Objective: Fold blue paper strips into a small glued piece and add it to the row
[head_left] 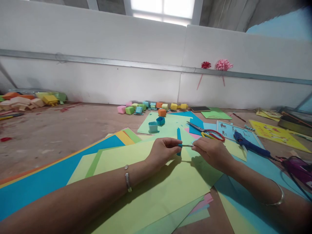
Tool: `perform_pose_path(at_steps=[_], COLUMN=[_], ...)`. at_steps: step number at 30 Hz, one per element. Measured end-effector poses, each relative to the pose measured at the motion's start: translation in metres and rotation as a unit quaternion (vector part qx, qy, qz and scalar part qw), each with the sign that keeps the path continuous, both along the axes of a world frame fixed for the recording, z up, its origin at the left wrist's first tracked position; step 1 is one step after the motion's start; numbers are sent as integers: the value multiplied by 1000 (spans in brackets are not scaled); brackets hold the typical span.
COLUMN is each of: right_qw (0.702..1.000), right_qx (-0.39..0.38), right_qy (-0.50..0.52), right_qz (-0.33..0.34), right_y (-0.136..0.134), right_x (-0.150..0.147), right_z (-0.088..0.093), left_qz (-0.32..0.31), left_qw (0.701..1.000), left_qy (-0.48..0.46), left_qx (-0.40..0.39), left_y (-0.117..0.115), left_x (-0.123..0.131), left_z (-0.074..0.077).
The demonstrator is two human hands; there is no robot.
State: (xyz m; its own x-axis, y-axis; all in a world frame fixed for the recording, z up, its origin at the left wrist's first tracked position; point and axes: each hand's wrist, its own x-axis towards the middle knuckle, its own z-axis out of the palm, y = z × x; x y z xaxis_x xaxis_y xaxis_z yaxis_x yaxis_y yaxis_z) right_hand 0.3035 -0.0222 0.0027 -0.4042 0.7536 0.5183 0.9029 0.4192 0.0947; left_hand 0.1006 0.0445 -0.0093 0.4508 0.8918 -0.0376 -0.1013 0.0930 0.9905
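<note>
My left hand point(165, 149) pinches a narrow blue paper strip point(179, 136), which stands up from between the thumb and fingers. A thin greyish stick point(187, 145) runs across from the strip to my right hand point(212, 152), whose fingertips are closed on its other end. The stick's near end meets the strip at my left fingertips; whether the paper wraps round it I cannot tell. Both hands hover over pale green paper sheets point(151, 182). Beyond them stand a pale blue paper box point(153, 126) and a darker blue paper box point(160, 121).
Scissors point(207, 130) with red and yellow handles lie beyond my right hand. A blue glue gun point(251, 146) rests further right, its cord trailing. Small coloured paper blocks point(138, 110) line the white wall point(97, 84). More folded paper pieces point(29, 100) sit far left.
</note>
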Motion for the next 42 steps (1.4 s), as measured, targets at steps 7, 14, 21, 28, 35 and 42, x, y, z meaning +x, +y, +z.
perform_pose_path(at_steps=[7,14,21,28,35,42], right_qw=[998,997,999,999,997,969], right_qx=[-21,-51,-21,-7,19,74], right_qy=[57,64,44,53,72,232], right_qz=[10,8,12,2,-10,-41], right_y=[-1,-3,-3,-3,-5,-10], right_x=[-5,-9,-8,-6,-9,26], right_z=[-3,0,-1,-1,3,41], left_qz=[-18,-31,-2,-13,-26,-1], left_qw=[1000,999,999,998,998,992], left_qy=[-6,-14,41,67,25,102], left_qx=[7,24,33,11,52,69], left_y=[-1,-2,-2,1,1,8], left_x=[0,0,-1,-2,1,0], left_z=[2,0,3,7,10,5])
